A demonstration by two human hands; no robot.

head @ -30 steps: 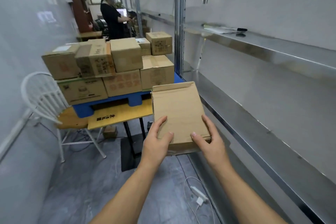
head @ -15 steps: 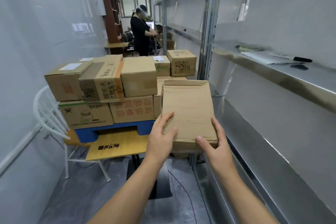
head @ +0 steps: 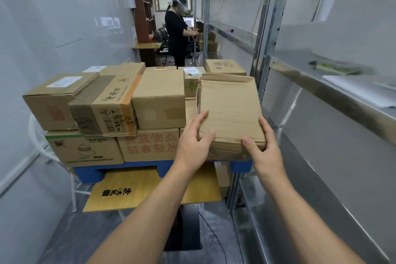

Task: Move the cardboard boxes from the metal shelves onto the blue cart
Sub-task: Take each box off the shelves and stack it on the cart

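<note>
Cardboard box (head: pixel 230 111), flat, plain brown, held in mid-air by both hands at its near end. Left hand (head: pixel 194 146) clamps near-left corner, thumb on top; right hand (head: pixel 264 152) clamps near-right corner, thumb on front edge, fingers wrapped around the side. Both grips closed on the box.

Surroundings, rel. to grip: directly beyond & left of the hands, stacked boxes (head: pixel 158 98) in two tiers on the blue cart (head: pixel 128 169). Top tier looks full on the left and centre; held box overlaps the stack's right end, so can't tell what lies beneath it. Wooden board (head: pixel 137 193) w/ dark logo sits below the cart, under the left forearm. Right of grip: upright post and metal shelves (head: pixel 321 156), close alongside the right hand. White chair (head: pixel 40 141) far left, partly behind the stack. Second person (head: pixel 176 34) standing well beyond.

Box look: top face creased, far edge wrinkled, left edge torn/frayed near the left thumb. No label visible.
</note>
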